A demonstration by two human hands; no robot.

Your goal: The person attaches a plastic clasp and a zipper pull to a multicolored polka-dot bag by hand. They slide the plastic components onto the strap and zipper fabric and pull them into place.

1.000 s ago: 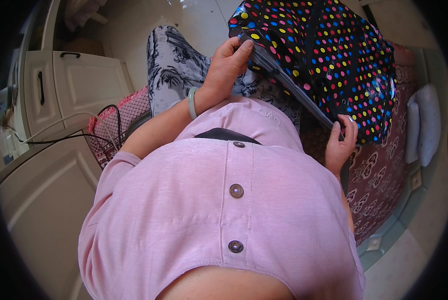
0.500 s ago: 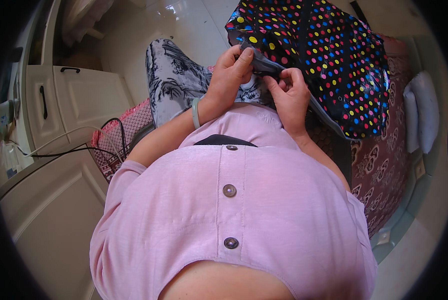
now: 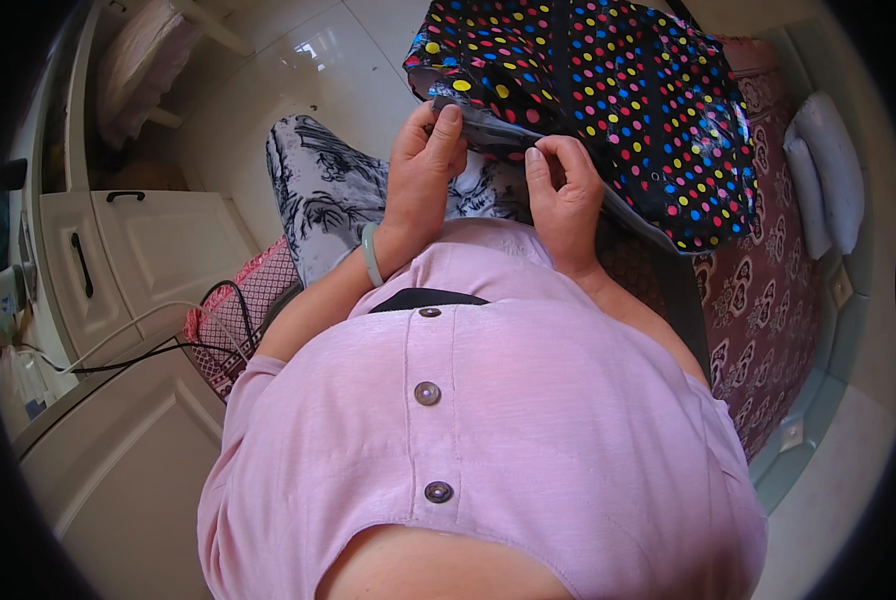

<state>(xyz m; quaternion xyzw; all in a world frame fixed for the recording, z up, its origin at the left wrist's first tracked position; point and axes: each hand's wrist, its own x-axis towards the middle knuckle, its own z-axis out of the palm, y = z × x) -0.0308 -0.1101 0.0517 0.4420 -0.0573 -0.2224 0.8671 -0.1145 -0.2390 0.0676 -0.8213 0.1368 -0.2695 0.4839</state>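
A glossy black sheet [image 3: 658, 130] with multicoloured dots and a grey underside spreads over my right leg and beyond. It looks like coated fabric; what article it belongs to I cannot make out. My left hand [image 3: 426, 170], with a pale green bangle [image 3: 372, 255] at its wrist, pinches the near corner of its grey edge [image 3: 498, 128] between thumb and fingers. Farther along that edge, my right hand [image 3: 566, 190] has thumb and forefinger closed on it. Its other fingers are curled and partly hidden. Below my left hand lies my black-and-white patterned trouser leg [image 3: 318, 185].
Cream cabinets [image 3: 168, 240] with black handles stand at the left. Black and white cables [image 3: 158, 345] run from there towards my seat. A maroon patterned cover [image 3: 768, 310] lies at the right, beside a white cushion-like thing [image 3: 828, 180]. Shiny floor tiles [image 3: 308, 60] show ahead.
The whole view has shifted, so most things sit further left. My right hand has moved slightly away from my left along the grey edge. Both hands still hold the dotted sheet.
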